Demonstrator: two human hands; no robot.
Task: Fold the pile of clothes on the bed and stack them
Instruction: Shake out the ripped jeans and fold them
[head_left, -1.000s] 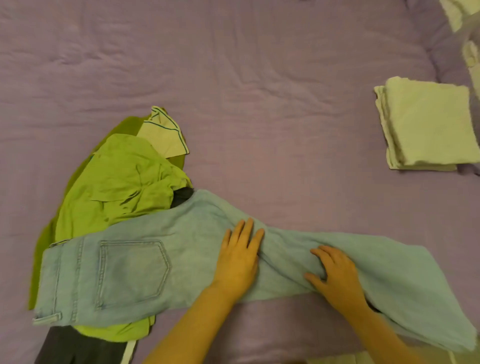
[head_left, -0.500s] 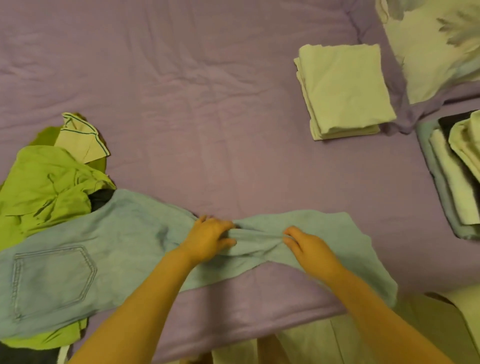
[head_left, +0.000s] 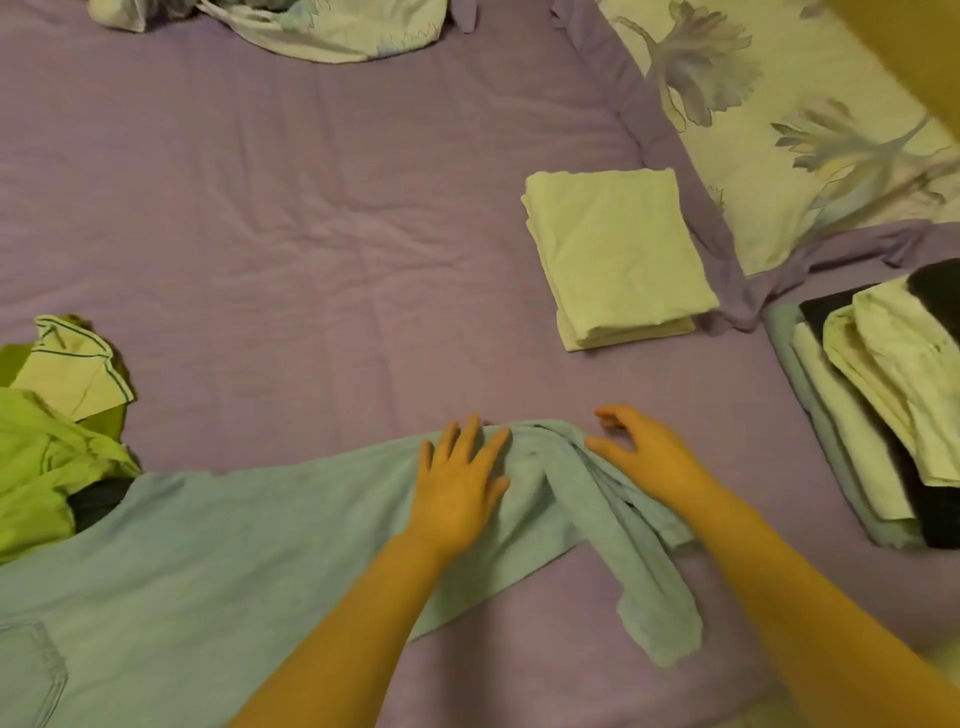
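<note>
The light blue jeans (head_left: 218, 551) lie across the near edge of the bed (head_left: 311, 218), waist end toward its near left corner, where part of a back pocket shows. The leg end is turned back on itself near the middle of the near edge, and one loose leg trails down toward that edge.

My left hand (head_left: 460, 486) lies flat on the jeans just left of the turned-back bend, fingers (head_left: 470, 431) straight and spread, pressing the cloth and grasping nothing. My right hand (head_left: 641, 457) is just right of the bend, its heel against the bunched denim. Its fingers are loosely curved and released. They appear to hold no cloth, though motion blur makes this uncertain.

At the left edge of the bed sits the unfolded pile: a bright green garment (head_left: 47, 467), with a pale piece with dark trim (head_left: 72, 371) on its far side and something dark beneath, partly under the jeans.

A folded pale yellow stack (head_left: 618, 254) rests toward the right side of the bed. At the right edge stands a second stack of mixed folded clothes (head_left: 878, 405). A floral pillow (head_left: 810, 114) occupies the far right corner, and crumpled floral fabric (head_left: 332, 26) lies at the far edge.
</note>
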